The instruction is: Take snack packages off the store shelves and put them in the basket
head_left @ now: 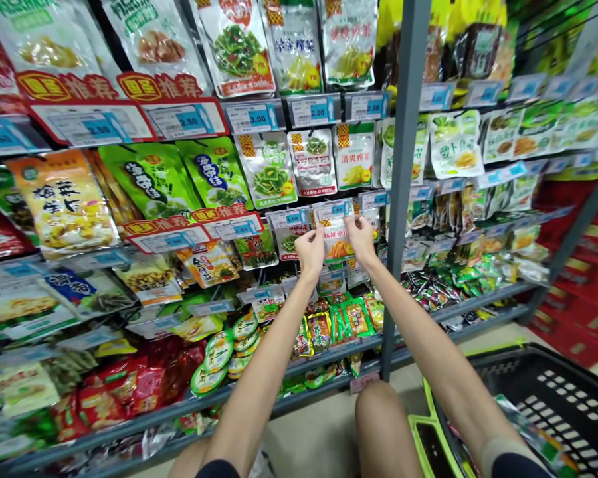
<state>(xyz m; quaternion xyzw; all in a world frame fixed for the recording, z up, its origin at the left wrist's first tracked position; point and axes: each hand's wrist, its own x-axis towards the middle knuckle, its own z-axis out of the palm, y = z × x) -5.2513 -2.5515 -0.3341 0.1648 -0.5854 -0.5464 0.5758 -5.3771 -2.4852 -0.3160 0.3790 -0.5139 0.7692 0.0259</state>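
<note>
Two bare forearms [256, 378] in dark sleeves extend from the near edge, beside a bare bent knee [380, 425]. At left hangs an orange-and-white plastic pouch [62, 199]; lower lie shiny red plastic packets [114, 392], then round green-rimmed tubs [218, 350] in leaning piles. Farther right, the left hand [310, 252] pinches the upper left corner of a white plastic packet [339, 248] printed with orange slices, just beneath a blue-and-white price label [335, 210] on the rack; the right hand [361, 238] pinches its upper right corner. Rightward stand a grey metal post [403, 133], a near black plastic basket [568, 363] and far red boxes [578, 279].
</note>
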